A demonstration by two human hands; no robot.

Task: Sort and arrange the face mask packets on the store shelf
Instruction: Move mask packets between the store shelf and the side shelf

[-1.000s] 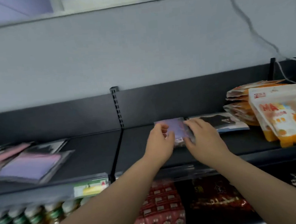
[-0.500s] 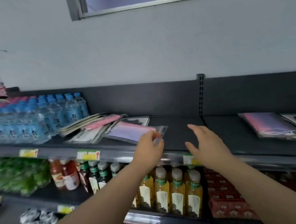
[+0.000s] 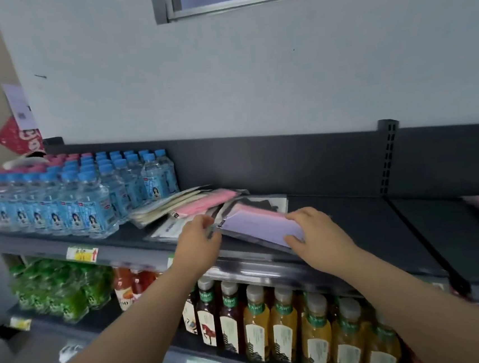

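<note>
Both hands are now closing on the purple mask packet [image 3: 258, 227] between them: our left hand [image 3: 198, 241] is pinching one edge, our right hand [image 3: 317, 232] gripping the opposite end.

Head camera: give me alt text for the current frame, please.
Both hands hold a purple mask packet on the dark top shelf: the left hand pinches its left end, the right hand grips its right end. A loose pile of pink and pale packets lies just left, beside blue-capped water bottles.
</note>
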